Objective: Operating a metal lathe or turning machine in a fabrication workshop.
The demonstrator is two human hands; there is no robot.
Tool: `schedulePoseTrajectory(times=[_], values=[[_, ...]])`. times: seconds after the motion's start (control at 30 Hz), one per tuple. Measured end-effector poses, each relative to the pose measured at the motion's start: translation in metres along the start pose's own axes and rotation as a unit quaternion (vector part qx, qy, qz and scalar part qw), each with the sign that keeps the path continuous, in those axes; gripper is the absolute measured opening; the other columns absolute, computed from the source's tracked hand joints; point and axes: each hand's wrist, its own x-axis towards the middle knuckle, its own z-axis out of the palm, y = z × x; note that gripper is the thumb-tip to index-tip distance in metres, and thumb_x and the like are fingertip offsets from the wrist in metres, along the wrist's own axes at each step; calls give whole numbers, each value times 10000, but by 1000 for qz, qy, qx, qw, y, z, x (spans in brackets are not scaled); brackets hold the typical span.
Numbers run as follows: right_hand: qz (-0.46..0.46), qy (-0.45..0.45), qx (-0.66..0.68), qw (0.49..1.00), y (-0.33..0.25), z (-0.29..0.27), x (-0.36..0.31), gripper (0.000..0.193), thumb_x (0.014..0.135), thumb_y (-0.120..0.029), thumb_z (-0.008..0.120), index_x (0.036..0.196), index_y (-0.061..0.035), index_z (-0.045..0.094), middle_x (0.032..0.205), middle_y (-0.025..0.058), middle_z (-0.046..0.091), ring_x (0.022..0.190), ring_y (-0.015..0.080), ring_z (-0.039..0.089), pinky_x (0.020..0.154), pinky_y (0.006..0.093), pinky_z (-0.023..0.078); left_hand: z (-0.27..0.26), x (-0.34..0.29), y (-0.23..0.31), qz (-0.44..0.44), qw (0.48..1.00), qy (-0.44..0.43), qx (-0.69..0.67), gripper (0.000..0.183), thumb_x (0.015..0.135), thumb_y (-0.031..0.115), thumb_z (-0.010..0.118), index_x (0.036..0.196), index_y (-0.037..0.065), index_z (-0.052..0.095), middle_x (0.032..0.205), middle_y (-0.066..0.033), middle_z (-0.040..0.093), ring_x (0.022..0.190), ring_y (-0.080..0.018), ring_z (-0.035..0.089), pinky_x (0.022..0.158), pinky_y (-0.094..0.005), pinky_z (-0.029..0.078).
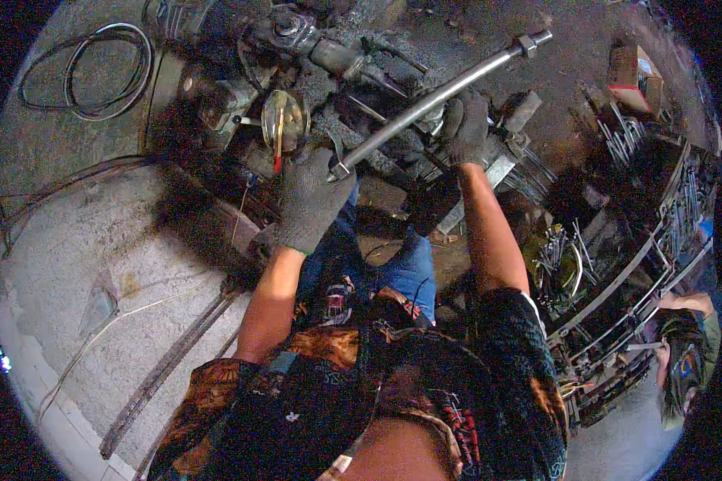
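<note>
A long bright metal rod slants from my left hand up to the far right, with a hex nut near its far end. My left hand, in a grey knit glove, is closed at the rod's near end. A red-tipped stick lies just beyond those fingers, in front of a round, pale glassy dish. Below the rod's middle, my right hand, also gloved, bends its fingers down at the dark metal machine parts; what they grip is hidden.
A greasy machine stands ahead. A coiled hose lies far left, and an open cardboard box far right. Bundles of metal rods and a rack fill the right side. Another person's arm shows at the right edge.
</note>
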Motion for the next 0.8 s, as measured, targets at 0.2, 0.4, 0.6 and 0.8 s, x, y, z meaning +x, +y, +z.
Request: schedulePoseTrajectory(times=[0.2,0.4,0.6,0.8], values=[[-37,38,-17,998,4,8,0,381,1013,-319,397,1082,-22,625,1013,243,601,953,456,540,845,517,419,0,1,1,-5,1000,9,-26,257,782,208,749,823,23,576,724,-207,606,724,-424,617,647,-521,465],[-7,-1,6,1000,9,2,0,386,997,-314,415,1155,-22,611,1115,249,616,1039,459,553,933,517,421,-3,3,5,-55,997,-28,-53,254,780,198,743,842,14,578,721,-205,599,733,-424,615,650,-514,467],[19,-25,19,999,9,3,3,384,988,-290,451,1221,-25,603,1171,252,623,1109,459,553,981,516,421,-7,3,-6,-12,994,-28,-103,288,802,236,733,881,4,582,751,-212,614,740,-431,623,660,-508,475],[66,-9,-101,993,-11,2,-6,403,1019,-340,479,1210,-7,603,1187,249,627,1132,450,563,1002,502,431,-10,10,-33,56,970,-87,-218,294,879,284,682,904,8,583,769,-236,625,781,-443,638,679,-526,478]])
